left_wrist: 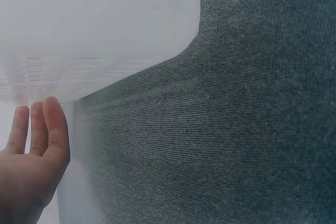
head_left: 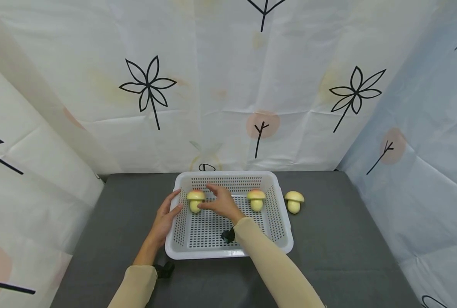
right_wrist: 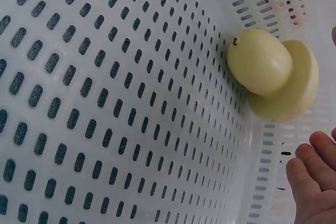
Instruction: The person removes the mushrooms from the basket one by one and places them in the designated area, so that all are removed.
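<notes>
A white perforated plastic basket (head_left: 228, 253) stands on the grey table. My left hand (head_left: 164, 220) is at its left side, fingertips at the rim; in the left wrist view its fingers (left_wrist: 39, 135) are fairly straight along the outer wall. My right hand (head_left: 224, 204) reaches inside, thumb and fingers spread beside a yellow toy mushroom (head_left: 195, 196) near the left wall. In the right wrist view a gap shows between the fingers (right_wrist: 310, 174) and this mushroom (right_wrist: 260, 61). Another mushroom (head_left: 256, 196) stands farther right in the basket.
A third toy mushroom (head_left: 294, 197) lies on the grey table (head_left: 340, 239), just outside the basket's right wall. Printed white cloth (head_left: 221, 85) hangs behind the table and on both sides. Small black devices are strapped to both wrists.
</notes>
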`<state>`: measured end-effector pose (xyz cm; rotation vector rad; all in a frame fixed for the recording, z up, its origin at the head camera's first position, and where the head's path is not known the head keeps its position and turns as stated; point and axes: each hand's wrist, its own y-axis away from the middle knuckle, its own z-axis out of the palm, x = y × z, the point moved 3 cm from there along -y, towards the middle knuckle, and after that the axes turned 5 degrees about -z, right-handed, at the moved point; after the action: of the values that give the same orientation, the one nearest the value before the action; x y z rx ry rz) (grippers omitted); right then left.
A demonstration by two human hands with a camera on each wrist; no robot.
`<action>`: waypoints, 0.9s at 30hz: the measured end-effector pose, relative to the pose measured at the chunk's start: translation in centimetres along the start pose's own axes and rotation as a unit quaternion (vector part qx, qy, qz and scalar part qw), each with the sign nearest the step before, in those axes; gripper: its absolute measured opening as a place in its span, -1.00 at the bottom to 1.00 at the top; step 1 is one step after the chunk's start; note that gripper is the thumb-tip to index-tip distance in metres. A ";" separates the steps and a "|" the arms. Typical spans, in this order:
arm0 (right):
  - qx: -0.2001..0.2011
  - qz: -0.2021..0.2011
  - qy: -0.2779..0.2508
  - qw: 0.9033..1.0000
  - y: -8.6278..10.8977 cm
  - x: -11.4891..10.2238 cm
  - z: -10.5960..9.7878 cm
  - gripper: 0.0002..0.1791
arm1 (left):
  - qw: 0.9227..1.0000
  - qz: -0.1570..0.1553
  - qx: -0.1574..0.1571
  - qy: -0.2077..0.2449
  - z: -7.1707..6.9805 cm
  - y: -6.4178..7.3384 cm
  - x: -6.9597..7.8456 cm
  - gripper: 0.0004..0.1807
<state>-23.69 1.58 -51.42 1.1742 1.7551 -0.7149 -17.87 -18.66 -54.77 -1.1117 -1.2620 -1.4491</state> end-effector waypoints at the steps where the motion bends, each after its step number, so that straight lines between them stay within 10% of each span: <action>1: 0.000 -0.001 0.003 1.000 -0.1 0.1 0.1 -0.11 | 1.000 0.000 0.000 0.000 0.0 0.0 0.0 -0.38; 27: -0.021 -0.019 0.041 0.999 -0.9 0.1 2.5 -0.12 | 1.000 0.003 -0.004 0.001 0.1 0.0 0.1 -0.37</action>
<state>-23.68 -0.75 -52.62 1.1587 1.8570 -0.6570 -17.91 -18.61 -54.66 -1.1183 -1.2530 -1.4516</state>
